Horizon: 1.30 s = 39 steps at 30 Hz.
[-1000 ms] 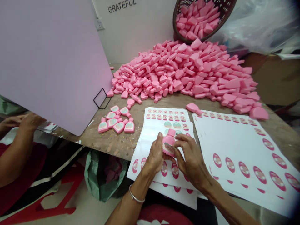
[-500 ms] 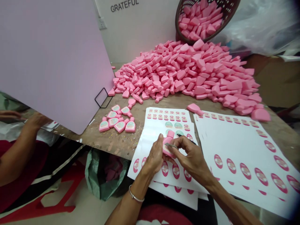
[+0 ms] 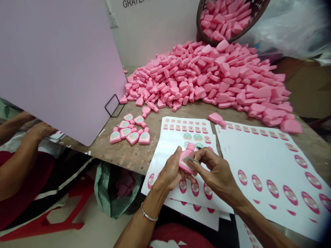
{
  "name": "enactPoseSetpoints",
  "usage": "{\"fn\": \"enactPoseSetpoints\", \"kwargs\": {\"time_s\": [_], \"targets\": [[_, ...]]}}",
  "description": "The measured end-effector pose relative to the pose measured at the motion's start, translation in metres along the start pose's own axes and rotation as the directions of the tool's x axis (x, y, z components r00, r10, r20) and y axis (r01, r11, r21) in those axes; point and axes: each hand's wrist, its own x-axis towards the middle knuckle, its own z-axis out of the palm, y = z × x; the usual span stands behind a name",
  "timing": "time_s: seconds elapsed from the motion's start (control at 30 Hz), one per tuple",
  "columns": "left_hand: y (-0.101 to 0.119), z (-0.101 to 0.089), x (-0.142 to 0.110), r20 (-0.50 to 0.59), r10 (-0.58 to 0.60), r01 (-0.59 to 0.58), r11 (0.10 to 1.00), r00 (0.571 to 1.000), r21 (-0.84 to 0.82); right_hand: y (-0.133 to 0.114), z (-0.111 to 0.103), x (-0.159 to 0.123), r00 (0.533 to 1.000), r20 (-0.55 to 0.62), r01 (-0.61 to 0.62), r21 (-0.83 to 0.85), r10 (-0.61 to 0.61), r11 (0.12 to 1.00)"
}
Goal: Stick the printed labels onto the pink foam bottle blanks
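Pink bottle-shaped foam piece (image 3: 184,164) sits clamped between our two hands, held above a stack of label sheets (image 3: 182,132). Our left hand (image 3: 169,174) closes around its back and lower edge, while our right hand (image 3: 217,172) pinches a small label (image 3: 190,159) against its face, thumb and fingers together. Little room is left between the hands. To the right of the piece lies a second stack of label sheets (image 3: 274,165). To its left, labelled pieces (image 3: 129,132) lie on the worktop (image 3: 121,155), with a green sack (image 3: 110,193) below the edge. Beyond it rises a heap of unlabelled pieces (image 3: 204,79) below a tipped woven basket (image 3: 227,20). Far left, a co-worker's hand (image 3: 38,132) shows beneath a lilac board (image 3: 59,62).
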Motion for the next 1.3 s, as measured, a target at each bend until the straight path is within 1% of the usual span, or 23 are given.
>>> {"fn": "enactPoseSetpoints", "kwargs": {"time_s": [0.1, 0.33, 0.53, 0.67, 0.73, 0.87, 1.03, 1.13, 1.3], "targets": [[0.001, 0.000, -0.001, 0.011, -0.034, 0.034, 0.999, 0.999, -0.006, 0.001, 0.000, -0.001, 0.999, 0.006, -0.033, 0.039, 0.032, 0.999], [0.003, 0.000, -0.003, 0.021, -0.027, 0.027, 1.000, 0.999, -0.008, -0.003, 0.000, 0.000, 0.997, 0.002, -0.075, 0.103, 0.075, 0.992], [0.005, -0.001, -0.004, 0.059, -0.015, 0.016, 1.000, 0.998, -0.013, -0.005, 0.000, 0.000, 0.994, -0.005, -0.102, 0.205, 0.106, 0.973], [0.005, -0.002, -0.005, 0.055, -0.009, 0.010, 1.000, 0.998, -0.011, -0.006, -0.002, 0.003, 0.989, 0.006, -0.146, 0.264, 0.150, 0.953], [0.002, -0.002, -0.004, 0.035, 0.015, -0.014, 1.000, 0.999, -0.022, -0.007, -0.003, 0.005, 0.988, 0.013, -0.149, 0.248, 0.151, 0.957], [-0.003, -0.004, -0.003, -0.028, 0.034, -0.036, 0.997, 0.999, -0.063, -0.010, -0.005, 0.007, 0.989, 0.064, -0.144, 0.137, 0.136, 0.980], [-0.001, -0.005, -0.003, 0.005, 0.013, -0.012, 0.995, 1.000, -0.101, -0.005, -0.006, 0.010, 0.979, 0.126, -0.179, 0.145, 0.161, 0.973], [0.000, -0.005, -0.003, 0.011, 0.006, -0.005, 0.995, 1.000, -0.104, -0.004, -0.006, 0.013, 0.975, 0.153, -0.179, 0.133, 0.158, 0.975], [-0.001, -0.005, -0.002, 0.008, 0.014, -0.013, 0.996, 1.000, -0.083, -0.007, -0.005, 0.014, 0.973, 0.168, -0.182, 0.134, 0.158, 0.974]]}}
